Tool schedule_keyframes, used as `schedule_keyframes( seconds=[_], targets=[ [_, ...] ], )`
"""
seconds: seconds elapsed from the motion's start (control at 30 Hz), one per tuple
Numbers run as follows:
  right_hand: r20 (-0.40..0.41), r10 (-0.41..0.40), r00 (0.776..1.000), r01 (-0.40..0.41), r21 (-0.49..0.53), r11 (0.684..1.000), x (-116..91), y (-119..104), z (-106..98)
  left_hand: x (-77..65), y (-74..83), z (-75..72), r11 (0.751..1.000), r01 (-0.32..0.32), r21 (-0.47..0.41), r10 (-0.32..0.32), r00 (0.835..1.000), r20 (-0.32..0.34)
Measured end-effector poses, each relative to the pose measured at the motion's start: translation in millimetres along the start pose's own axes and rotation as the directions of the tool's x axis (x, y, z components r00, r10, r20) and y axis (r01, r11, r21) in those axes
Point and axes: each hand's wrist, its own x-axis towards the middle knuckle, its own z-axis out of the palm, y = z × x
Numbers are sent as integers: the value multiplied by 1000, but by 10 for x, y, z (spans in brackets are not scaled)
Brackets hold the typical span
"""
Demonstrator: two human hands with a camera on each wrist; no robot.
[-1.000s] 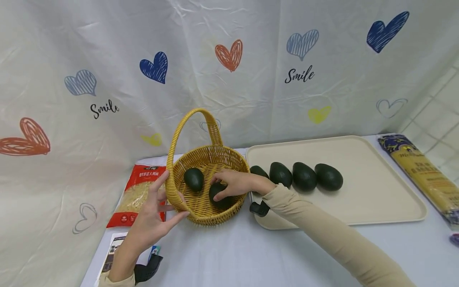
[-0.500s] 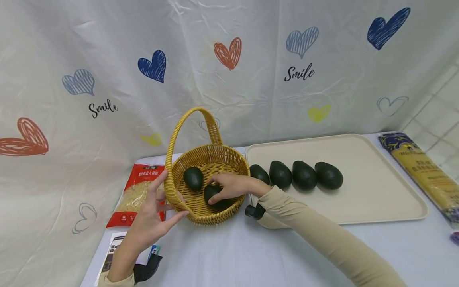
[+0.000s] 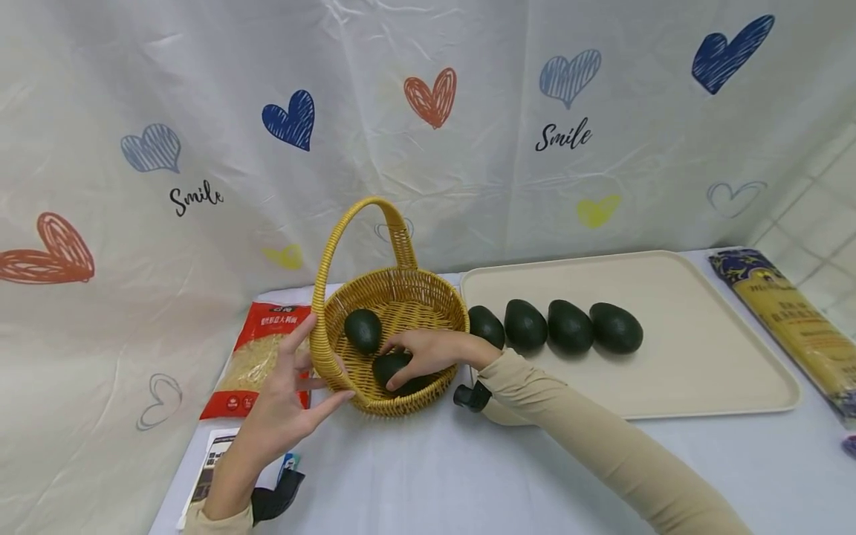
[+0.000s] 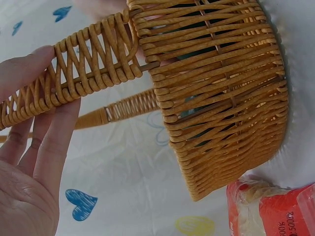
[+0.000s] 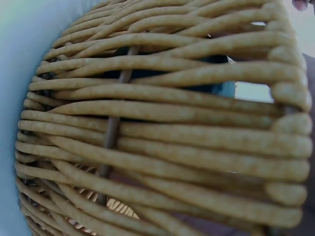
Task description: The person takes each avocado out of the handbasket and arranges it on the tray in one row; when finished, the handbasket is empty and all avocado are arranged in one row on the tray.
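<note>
A yellow wicker basket (image 3: 438,286) with a tall arched handle stands on the white-covered table in the head view. My left hand (image 3: 281,409) holds the lower left part of the handle (image 4: 96,59), thumb on one side and fingers on the other. Inside the basket, my right hand (image 3: 431,353) reaches over the right rim and grips a dark green avocado (image 3: 389,368) low near the front wall. Another avocado (image 3: 363,331) lies to its left. Basket weave fills the right wrist view and hides most of the grip.
Right of the basket, a cream tray (image 3: 709,349) bears several avocados (image 3: 616,328) in a row. A yellow pasta packet (image 3: 789,323) lies beyond its right edge. Left of the basket are a red pasta bag (image 3: 250,364) and a printed sheet (image 3: 207,468). A heart-printed curtain (image 3: 468,186) hangs behind.
My right hand has moved left and slightly down inside the basket with the avocado, which now sits closer to the other one. The left hand stays on the handle.
</note>
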Motion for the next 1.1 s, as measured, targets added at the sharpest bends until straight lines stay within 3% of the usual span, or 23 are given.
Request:
schedule_keyframes(
  seconds=[0.3,0.47,0.6,0.77,0.87,1.1],
  targets=[
    [2,-19,1000,19,41,999,-9,24,-9,0,5,-2,1000,9,5,-9,1000,0],
    [-75,-16,997,21,73,997,-59,58,-31,-7,-18,10,1000,4,4,-4,1000,7],
    [-156,-60,986,74,82,994,-171,84,-128,-10,-11,11,1000,16,12,-16,1000,6],
    [-265,-91,960,126,120,985,-532,130,-325,-6,-12,18,1000,1,2,-1,1000,4],
    [-351,-82,933,132,122,984,-833,206,-461,-3,-21,21,1000,-12,-2,12,1000,5],
    [-516,40,856,19,109,994,-1646,401,-790,-19,-45,19,1000,-27,-15,27,1000,3]
  ],
)
